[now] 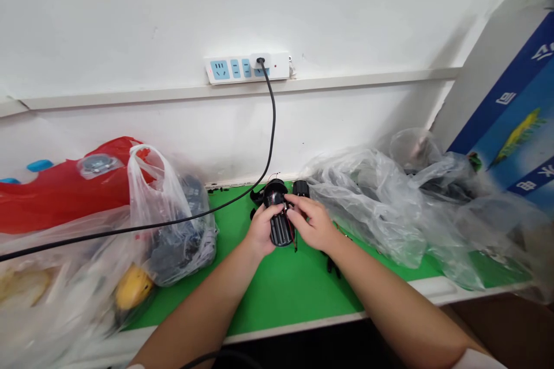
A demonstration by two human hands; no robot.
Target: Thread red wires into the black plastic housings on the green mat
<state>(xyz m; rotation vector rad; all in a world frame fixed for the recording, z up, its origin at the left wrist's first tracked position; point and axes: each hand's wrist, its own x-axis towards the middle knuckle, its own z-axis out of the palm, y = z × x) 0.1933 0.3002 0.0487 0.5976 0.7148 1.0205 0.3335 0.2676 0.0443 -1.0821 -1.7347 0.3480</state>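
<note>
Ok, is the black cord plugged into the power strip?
Yes, it's plugged in: the black cord rises to a white plug seated in a socket of the power strip.

One black cylindrical housing (280, 230) in my fingers (298, 206), second black cylinder (300, 188) beside it. One power strip (246, 67), one black cable (271, 121), one cardboard box (497, 104), at least three plastic bags (363, 207).

Bright even light; soft shadows; glare on plastic bags (367, 207); edges distorted.
</note>
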